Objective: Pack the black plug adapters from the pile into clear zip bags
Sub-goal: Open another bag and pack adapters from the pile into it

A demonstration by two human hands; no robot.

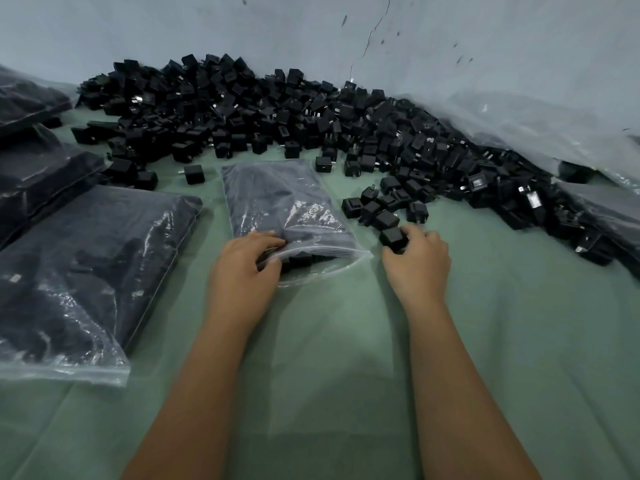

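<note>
A green cloth (346, 358) covers the table; a cracked, stained pale wall (450, 39) rises at twelve o'clock.

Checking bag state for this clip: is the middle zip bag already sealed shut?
No. The left hand holds the mouth of the zip bag open, with adapters visible inside the gap.

No text, label, brand or number can be read anywhere. The black plug adapters (391, 216) just beyond the right hand (417, 261) show bare faces, and the clear zip bag (287, 216) under the left hand (242, 268) carries no legible print.
</note>
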